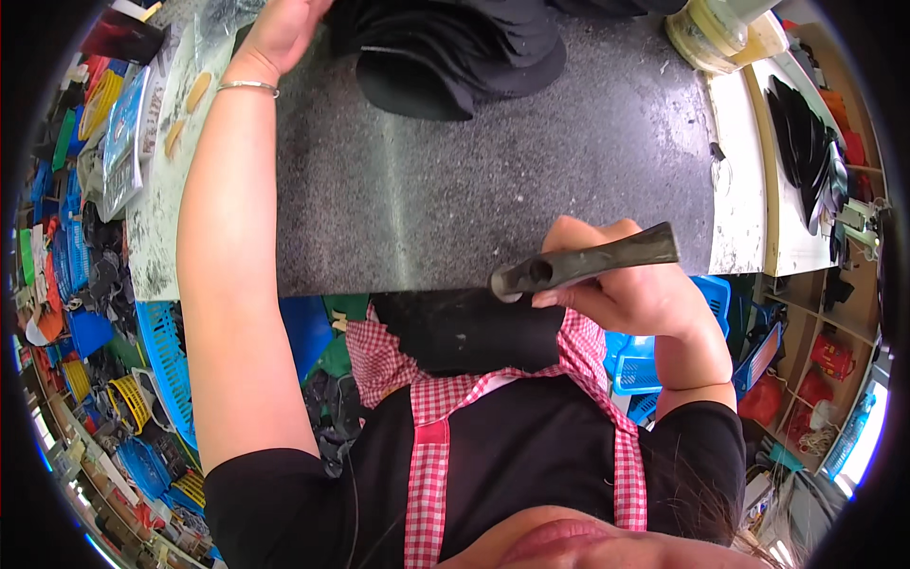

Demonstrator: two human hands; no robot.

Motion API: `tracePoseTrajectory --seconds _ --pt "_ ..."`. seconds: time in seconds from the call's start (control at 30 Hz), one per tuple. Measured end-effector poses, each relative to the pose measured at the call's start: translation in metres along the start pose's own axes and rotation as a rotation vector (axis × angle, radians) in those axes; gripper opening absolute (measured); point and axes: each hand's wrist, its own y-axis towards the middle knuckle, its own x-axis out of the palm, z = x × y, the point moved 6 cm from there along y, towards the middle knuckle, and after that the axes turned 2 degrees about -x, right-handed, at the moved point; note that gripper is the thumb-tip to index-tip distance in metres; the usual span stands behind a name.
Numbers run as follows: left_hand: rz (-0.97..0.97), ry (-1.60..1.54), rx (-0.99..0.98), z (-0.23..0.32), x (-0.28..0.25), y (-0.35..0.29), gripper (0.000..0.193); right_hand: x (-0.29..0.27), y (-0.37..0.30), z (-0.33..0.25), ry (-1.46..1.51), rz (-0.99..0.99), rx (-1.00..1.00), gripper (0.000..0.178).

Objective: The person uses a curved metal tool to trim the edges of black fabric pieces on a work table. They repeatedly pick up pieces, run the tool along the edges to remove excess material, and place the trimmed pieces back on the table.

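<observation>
My right hand (635, 294) is closed around a hammer (607, 261) at the near edge of the dark work surface. Its worn metal head lies across the top of my fist, and the handle is mostly hidden. At the far left, my left hand (282, 36) reaches beside a pile of black, curved, flat pieces (464, 57). The upper edge of the picture cuts off its fingers, so their grip does not show. Under both hands lies a dark grey speckled board (531, 171).
A tub with yellowish residue (730, 38) stands at the far right. More black pieces (804, 142) lie on a white ledge beyond the right edge. Plastic-wrapped packets (128, 133) sit at the left. Blue baskets (163, 351) stand below the table, and black material covers my lap (464, 332).
</observation>
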Motion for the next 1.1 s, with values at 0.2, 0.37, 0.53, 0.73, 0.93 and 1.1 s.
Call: tracePoseTrajectory --seconds 0.2,0.37,0.53,0.73,0.93,1.1 --pt "0.021 0.800 0.151 -0.015 0.050 0.026 0.042 -0.013 -0.006 0.013 -0.073 0.065 0.056 0.025" --pt "0.472 0.963 0.371 0.034 0.048 -0.009 0.030 -0.017 -0.009 0.001 -0.060 0.053 0.071 0.025" --pt "0.325 1.136 0.793 0.086 0.134 -0.134 0.030 -0.054 -0.035 -0.016 -0.133 0.298 0.107 0.035" --pt "-0.422 0.958 0.593 0.008 0.222 -0.246 0.035 -0.055 -0.034 -0.010 -0.012 0.420 0.052 0.028" --pt "-0.499 0.646 0.350 0.015 0.209 -0.227 0.049 -0.020 -0.012 0.041 -0.441 0.256 0.113 0.027" --pt "-0.070 0.919 0.393 0.003 0.229 -0.188 0.062 -0.015 -0.014 0.043 -0.528 0.256 0.104 0.027"
